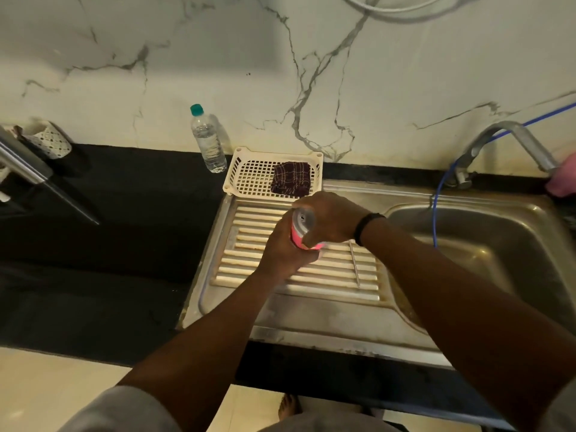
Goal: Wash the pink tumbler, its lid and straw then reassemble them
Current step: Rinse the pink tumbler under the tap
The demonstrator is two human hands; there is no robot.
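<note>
I see black countertop (109, 244) at left, patterned cup (51, 141) at its back edge by marble wall (218, 57). Water bottle (208, 140) upright near white basket (249, 173); dark checked cloth (290, 182) inside basket. Steel drainboard (311, 319) mid-frame. Left hand (282, 249) grips pink tumbler (300, 233) above drainboard ribs; right hand (330, 218) curled over its top, lid hidden. Metal straw (354, 263) lies on ribs, right side. Sink basin (486, 241), blue hose (436, 213), faucet (505, 138) far right.

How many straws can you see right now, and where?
1. A metal straw lies loose on the ribbed drainboard, just right of the pink tumbler that both hands hold. The hands could be hiding another.
</note>
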